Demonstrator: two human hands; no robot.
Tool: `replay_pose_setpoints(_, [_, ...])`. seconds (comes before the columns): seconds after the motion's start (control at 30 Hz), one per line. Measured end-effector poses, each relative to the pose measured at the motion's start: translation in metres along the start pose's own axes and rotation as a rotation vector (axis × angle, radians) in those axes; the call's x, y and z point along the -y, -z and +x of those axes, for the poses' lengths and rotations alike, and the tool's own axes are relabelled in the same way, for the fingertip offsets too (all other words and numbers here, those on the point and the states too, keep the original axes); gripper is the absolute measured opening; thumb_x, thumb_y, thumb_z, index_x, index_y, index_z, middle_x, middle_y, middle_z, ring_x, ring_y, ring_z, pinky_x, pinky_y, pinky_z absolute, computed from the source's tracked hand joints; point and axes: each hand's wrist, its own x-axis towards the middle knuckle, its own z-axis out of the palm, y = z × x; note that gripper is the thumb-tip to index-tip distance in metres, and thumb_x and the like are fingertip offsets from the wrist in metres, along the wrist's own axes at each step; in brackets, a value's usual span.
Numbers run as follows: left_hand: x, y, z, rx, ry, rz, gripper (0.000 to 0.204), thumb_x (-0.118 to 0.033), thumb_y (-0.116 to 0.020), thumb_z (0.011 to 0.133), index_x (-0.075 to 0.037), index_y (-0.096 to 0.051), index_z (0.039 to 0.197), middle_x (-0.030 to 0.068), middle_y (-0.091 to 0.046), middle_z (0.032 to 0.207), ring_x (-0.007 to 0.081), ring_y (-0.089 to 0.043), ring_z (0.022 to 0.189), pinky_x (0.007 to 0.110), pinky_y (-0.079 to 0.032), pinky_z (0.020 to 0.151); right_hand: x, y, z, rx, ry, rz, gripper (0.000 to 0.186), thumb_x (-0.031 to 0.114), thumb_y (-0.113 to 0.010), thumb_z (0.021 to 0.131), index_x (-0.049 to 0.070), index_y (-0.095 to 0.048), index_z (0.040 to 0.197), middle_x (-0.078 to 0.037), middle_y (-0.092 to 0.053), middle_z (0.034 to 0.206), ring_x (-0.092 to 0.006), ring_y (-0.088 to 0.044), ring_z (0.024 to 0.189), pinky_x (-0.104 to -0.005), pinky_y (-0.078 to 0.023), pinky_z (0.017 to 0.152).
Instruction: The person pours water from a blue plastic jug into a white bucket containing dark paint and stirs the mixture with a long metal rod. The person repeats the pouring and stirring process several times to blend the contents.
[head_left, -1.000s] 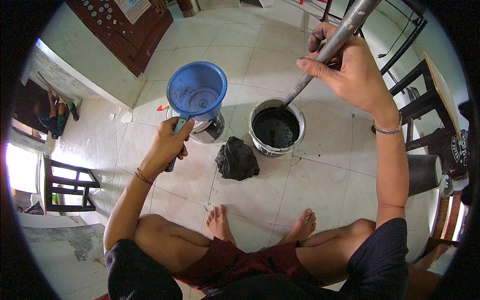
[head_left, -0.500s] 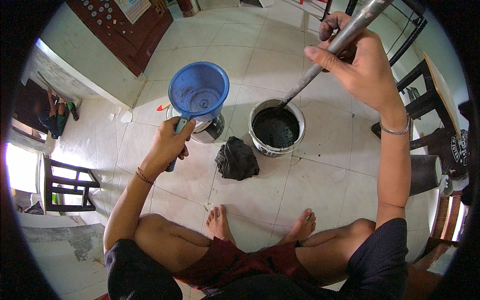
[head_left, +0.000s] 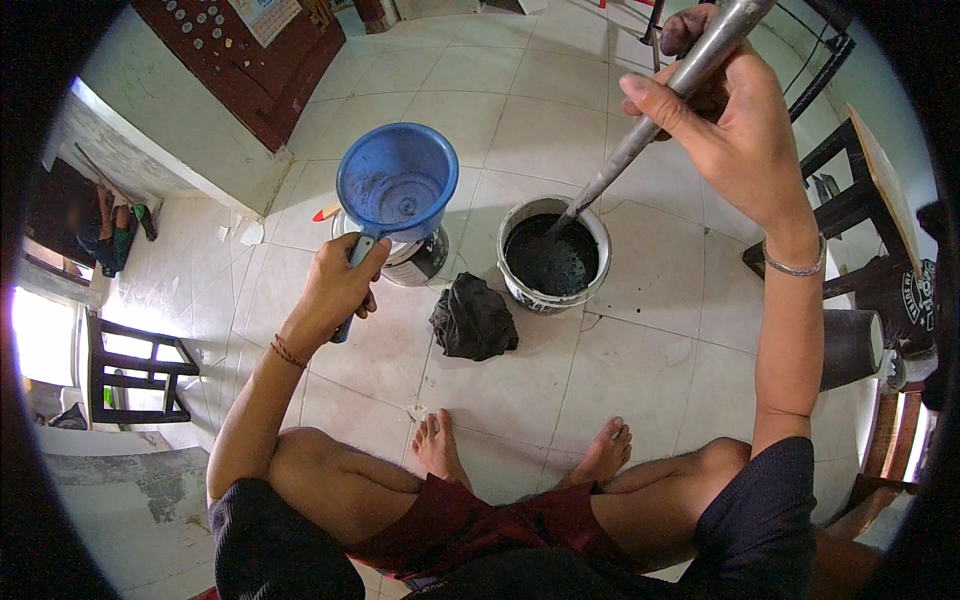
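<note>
My left hand (head_left: pixel 345 282) is closed around the handle of a blue plastic dipper (head_left: pixel 400 175), which I hold over a white paint can (head_left: pixel 425 262). Some dirt marks the dipper's inside, and I see no liquid in it. My right hand (head_left: pixel 725 125), its fingertips darkened, grips a grey metal pipe (head_left: pixel 655 115) high up. The pipe slants down to the left, and its lower end dips into black liquid (head_left: pixel 545 262) in a white bucket (head_left: pixel 601 268). Between can and bucket, nearer me, a crumpled black plastic bag (head_left: pixel 475 318) lies on the floor.
Something with a red tip (head_left: pixel 325 213) pokes out beside the can. At right stand a black-framed piece of furniture (head_left: pixel 840 220) and a dark bucket (head_left: pixel 848 348). A black chair (head_left: pixel 140 370) is at left. Another person (head_left: pixel 100 235) sits far left. My bare feet (head_left: pixel 440 452) rest on the tiles.
The pipe's lower end has shifted left and nearer me within the black liquid, and my right hand has tilted slightly with it. My left hand and the dipper have stayed put.
</note>
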Motion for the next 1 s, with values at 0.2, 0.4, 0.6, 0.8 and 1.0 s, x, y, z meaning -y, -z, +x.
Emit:
replay_pose_setpoints(0.2, [0.000, -0.001, 0.001, 0.007, 0.008, 0.007, 0.041, -0.034, -0.064, 0.101, 0.005, -0.060, 0.088, 0.0043, -0.058, 0.069, 0.0121, -0.062, 0.047, 0.027, -0.050, 0.040, -0.001, 0.000, -0.006, -0.028, 0.059, -0.127, 0.038, 0.010, -0.081, 0.089, -0.001, -0.051, 0.111, 0.002, -0.051, 0.075, -0.0075, -0.056, 0.064, -0.0227, -0.045, 0.055])
replay_pose_setpoints(0.4, [-0.001, -0.001, 0.000, 0.001, 0.007, 0.008, 0.042, -0.034, -0.063, 0.102, 0.005, -0.060, 0.088, 0.0045, -0.058, 0.069, 0.0120, -0.062, 0.046, 0.027, -0.050, 0.040, -0.021, -0.001, -0.001, -0.039, 0.222, -0.119, 0.027, 0.014, -0.075, 0.096, -0.001, -0.057, 0.109, -0.012, -0.073, 0.083, -0.0201, -0.076, 0.084, -0.0305, -0.063, 0.078])
replay_pose_setpoints(0.6, [-0.001, -0.001, 0.001, 0.006, 0.005, 0.018, 0.041, -0.033, -0.063, 0.102, 0.006, -0.061, 0.088, 0.0044, -0.058, 0.069, 0.0121, -0.062, 0.047, 0.027, -0.050, 0.040, -0.018, -0.003, -0.003, -0.064, 0.181, -0.033, 0.028, 0.014, -0.075, 0.096, -0.003, -0.057, 0.110, -0.012, -0.074, 0.084, -0.0210, -0.077, 0.084, -0.0322, -0.064, 0.079])
replay_pose_setpoints(0.8, [-0.001, -0.001, 0.001, 0.010, 0.002, 0.018, 0.042, -0.034, -0.063, 0.102, 0.005, -0.060, 0.088, 0.0043, -0.058, 0.069, 0.0120, -0.062, 0.047, 0.027, -0.050, 0.040, -0.006, -0.004, 0.002, -0.044, 0.249, -0.149, 0.025, 0.013, -0.074, 0.096, -0.002, -0.059, 0.108, -0.012, -0.074, 0.085, -0.0215, -0.077, 0.085, -0.0333, -0.065, 0.080])
replay_pose_setpoints(1.0, [0.000, -0.001, 0.001, 0.013, -0.002, 0.003, 0.042, -0.034, -0.063, 0.102, 0.005, -0.060, 0.087, 0.0044, -0.058, 0.069, 0.0120, -0.062, 0.046, 0.027, -0.050, 0.040, 0.012, -0.006, -0.007, -0.125, 0.004, -0.063, 0.043, 0.010, -0.080, 0.091, -0.003, -0.048, 0.116, -0.001, -0.058, 0.076, -0.0080, -0.063, 0.068, -0.0206, -0.050, 0.057])
